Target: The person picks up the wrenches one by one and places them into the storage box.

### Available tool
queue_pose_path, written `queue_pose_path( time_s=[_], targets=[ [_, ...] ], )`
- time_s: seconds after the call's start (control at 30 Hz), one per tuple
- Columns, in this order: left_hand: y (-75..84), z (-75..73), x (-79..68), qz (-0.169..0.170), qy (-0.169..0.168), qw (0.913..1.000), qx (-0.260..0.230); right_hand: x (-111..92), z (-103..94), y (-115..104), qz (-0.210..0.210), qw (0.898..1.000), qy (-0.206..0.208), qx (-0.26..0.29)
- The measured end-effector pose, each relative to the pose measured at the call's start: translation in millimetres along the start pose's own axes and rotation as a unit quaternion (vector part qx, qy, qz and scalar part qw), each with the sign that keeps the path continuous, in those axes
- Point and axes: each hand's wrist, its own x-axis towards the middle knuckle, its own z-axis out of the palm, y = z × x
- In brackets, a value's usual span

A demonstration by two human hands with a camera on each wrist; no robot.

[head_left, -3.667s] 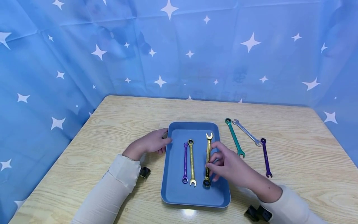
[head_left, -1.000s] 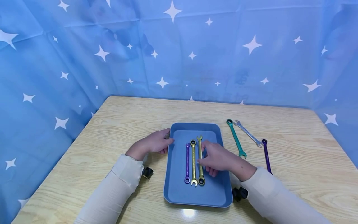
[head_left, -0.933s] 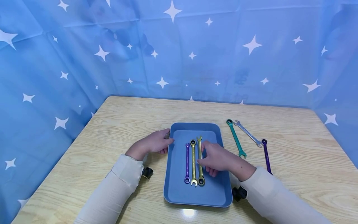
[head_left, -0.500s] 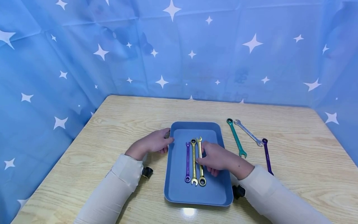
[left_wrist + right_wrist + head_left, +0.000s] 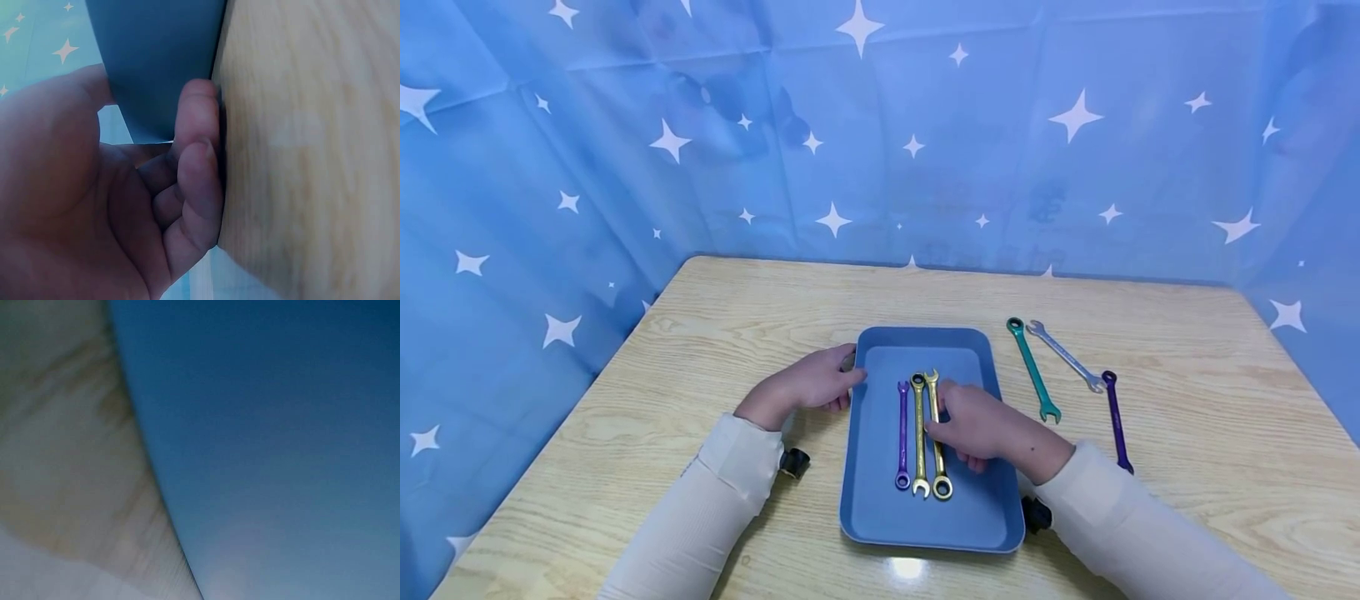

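Note:
A blue tray [image 5: 867, 533] holds a purple combination wrench [image 5: 903, 433] and two gold ones lying side by side, roughly parallel. My right hand [image 5: 981, 421] reaches over the tray's right side and pinches the right-hand gold wrench [image 5: 942, 467] at mid-shaft. Its ring end points toward me, its open end away. The other gold wrench [image 5: 919, 433] is turned the opposite way, close on its left. At the tray's left wall, my left hand [image 5: 808, 383] grips the edge, thumb over the rim and fingers [image 5: 199, 119] outside against the wall. In the right wrist view the tray wall [image 5: 269, 425] hides my fingers.
Right of the tray, a green wrench [image 5: 1032, 367], a silver wrench [image 5: 1066, 357] and a dark purple wrench [image 5: 1115, 421] lie on the wooden table [image 5: 760, 300]. A blue curtain with white stars [image 5: 910, 200] hangs behind the table.
My right hand has brought the right-hand gold wrench leftward, from the tray's right half to beside the other gold wrench. Over the last second it shifts only slightly. My left hand stays at the rim.

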Motion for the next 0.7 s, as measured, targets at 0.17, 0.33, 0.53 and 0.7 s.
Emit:
queue_pose_path(
  time_s=[0.17, 0.33, 0.53, 0.7],
  targets=[
    [-0.7, 0.2, 0.3, 0.0, 0.0, 1.0, -0.002, 0.5, 1.7, 0.4, 0.003, 1.0, 0.006, -0.016],
    [-0.3, 0.3, -0.1, 0.001, -0.001, 1.0, -0.002, 0.3, 2.5, -0.4, 0.01, 0.999, 0.009, -0.029],
    [0.8, -0.4, -0.2, 0.001, -0.001, 1.0, -0.004, -0.3, 3.4, -2.1, 0.015, 0.999, 0.021, -0.045],
    [0.3, 0.2, 0.5, 0.001, 0.0, 1.0, -0.003, -0.7, 4.7, -2.8, 0.018, 0.998, 0.023, -0.052]
  ],
)
